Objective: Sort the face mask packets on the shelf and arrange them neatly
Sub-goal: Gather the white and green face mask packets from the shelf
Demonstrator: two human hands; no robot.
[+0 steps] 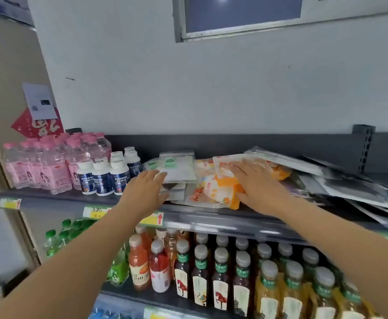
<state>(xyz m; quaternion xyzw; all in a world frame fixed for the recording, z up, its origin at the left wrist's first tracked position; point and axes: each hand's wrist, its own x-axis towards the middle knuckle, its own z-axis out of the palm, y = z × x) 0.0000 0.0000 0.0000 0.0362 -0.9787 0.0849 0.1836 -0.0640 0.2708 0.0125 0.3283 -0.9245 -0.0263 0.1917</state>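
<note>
Face mask packets lie in loose piles on the dark top shelf (pixel 57 199). A white stack with green labels (pixel 179 166) sits at centre. Orange-and-white packets (pixel 213 192) overlap beside it. Grey and black packets (pixel 340 180) spread out to the right. My left hand (pixel 146 194) hovers at the left edge of the white stack, fingers apart, holding nothing. My right hand (pixel 259 183) rests flat, palm down, on the orange-and-white packets, with fingers spread over a white packet (pixel 223 166).
White-capped dark blue bottles (pixel 103 178) and pink water bottles (pixel 43 169) stand on the shelf's left part. The lower shelf holds rows of juice and tea bottles (pixel 220 279). Yellow price tags (pixel 96 212) run along the shelf edge. A grey wall rises behind.
</note>
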